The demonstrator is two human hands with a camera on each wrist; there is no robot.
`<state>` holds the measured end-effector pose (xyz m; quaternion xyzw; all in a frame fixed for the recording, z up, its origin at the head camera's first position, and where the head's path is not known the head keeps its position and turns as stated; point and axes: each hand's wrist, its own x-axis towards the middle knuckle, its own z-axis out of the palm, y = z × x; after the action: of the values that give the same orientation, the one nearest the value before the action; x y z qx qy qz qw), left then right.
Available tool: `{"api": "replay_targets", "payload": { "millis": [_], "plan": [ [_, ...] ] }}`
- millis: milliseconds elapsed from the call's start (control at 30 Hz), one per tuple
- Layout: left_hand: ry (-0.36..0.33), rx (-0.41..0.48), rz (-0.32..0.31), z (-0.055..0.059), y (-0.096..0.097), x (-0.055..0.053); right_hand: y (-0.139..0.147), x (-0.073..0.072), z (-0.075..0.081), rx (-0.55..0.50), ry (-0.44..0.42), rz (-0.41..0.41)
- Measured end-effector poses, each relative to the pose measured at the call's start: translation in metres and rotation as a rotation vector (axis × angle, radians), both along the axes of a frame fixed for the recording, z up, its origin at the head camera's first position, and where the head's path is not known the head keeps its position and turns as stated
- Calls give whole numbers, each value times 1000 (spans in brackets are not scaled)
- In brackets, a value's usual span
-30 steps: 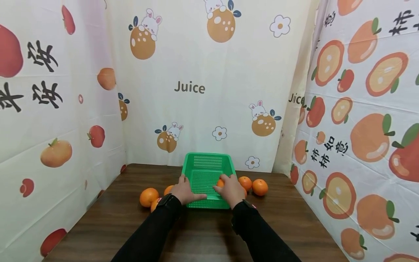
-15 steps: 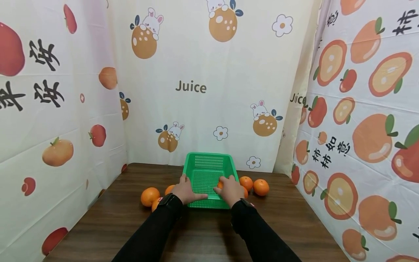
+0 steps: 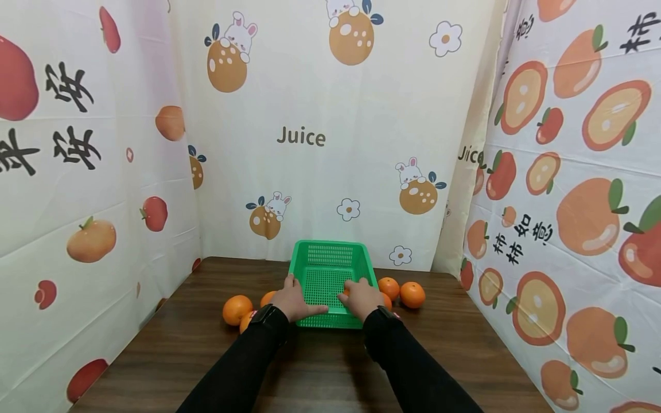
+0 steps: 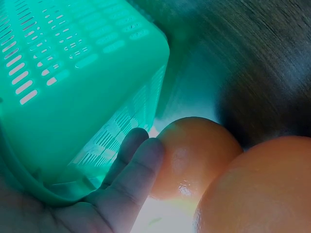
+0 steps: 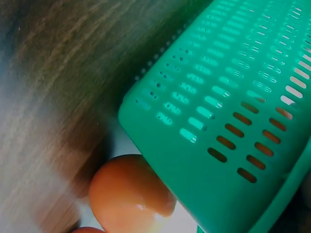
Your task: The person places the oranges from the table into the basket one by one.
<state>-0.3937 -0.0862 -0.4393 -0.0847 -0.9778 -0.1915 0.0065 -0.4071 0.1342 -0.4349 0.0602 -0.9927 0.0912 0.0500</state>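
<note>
- Brown wood forms the table (image 3: 170, 355), spread from the lower left across the bottom of the head view. Left of centre sit the left oranges (image 3: 237, 310), partly hidden behind the left hand (image 3: 293, 301).
- With one hand seemingly steadying and the other handling fruit, the person would do well to brace the basket (image 3: 320, 282) lightly with the left hand, without tipping that corner or nudging the fruit outside it.
- Left grip: thumb and fingers are spread wide at the basket's near left corner, the thumb pointing right. In the left wrist view the fingers lie outside the wall, beside one of the left oranges; a fingertip meets its outline, but any pressure cannot be told.
- Mid-frame, the green basket sits upright, much of its floor in sight. Toward its right side the inner orange (image 3: 346, 291) shows as a small patch, mostly covered.
- The right hand (image 3: 364, 298) should, as a judgement, handle the inner orange low and gently, so that it does not roll or knock the wall.
- Right grip: narrow, thumb and forefinger curved about the inner orange; how firmly, the pictures do not show.
- Right of centre lie the right oranges (image 3: 412, 295); in the right wrist view one sits close by the basket's wall, contact uncertain.
</note>
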Motion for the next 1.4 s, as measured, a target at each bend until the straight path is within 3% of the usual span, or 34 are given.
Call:
{"api": "replay_targets", "payload": {
  "millis": [233, 600, 1033, 1400],
  "plan": [
    [0, 3, -3, 2, 0, 2, 3, -1, 1, 24, -35, 22],
    [-10, 8, 6, 1, 0, -6, 6, -7, 3, 33, -84, 32],
    [-16, -2, -9, 1, 1, -1, 8, -1, 6, -15, -93, 73],
    [-8, -7, -8, 0, 1, -5, 11, -17, -4, -32, -84, 84]
  ]
}}
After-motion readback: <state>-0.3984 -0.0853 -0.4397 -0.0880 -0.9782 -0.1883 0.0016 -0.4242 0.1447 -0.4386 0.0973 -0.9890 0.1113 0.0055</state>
